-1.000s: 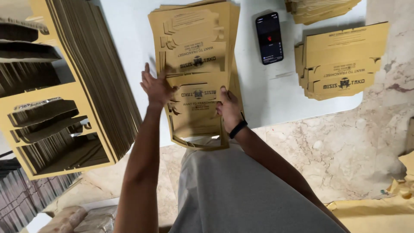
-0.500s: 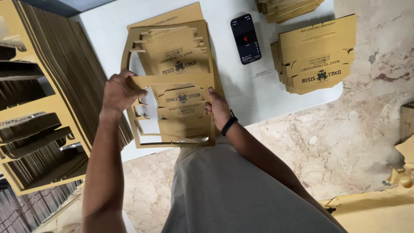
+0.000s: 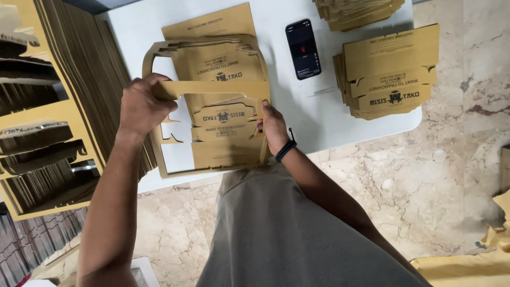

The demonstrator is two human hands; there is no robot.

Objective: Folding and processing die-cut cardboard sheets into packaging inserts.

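On the white table (image 3: 340,119), the cardboard frame (image 3: 212,90) stands lifted off the box blanks (image 3: 223,133). Left hand (image 3: 141,109) fists its top strip; right hand (image 3: 273,125) pinches its side. Thin strips could tear if pulled unevenly.

cardboard frame (image 3: 212,89): matt brown card, die-cut, raw edges
box blanks (image 3: 390,72): same matt card, dark print
table (image 3: 329,114): smooth white plastic, slight sheen
phone (image 3: 303,49): glossy black glass
floor (image 3: 425,202): polished marble, beige, veined
wristband (image 3: 286,150): matt black, rubbery
shirt (image 3: 287,239): grey cloth, matt
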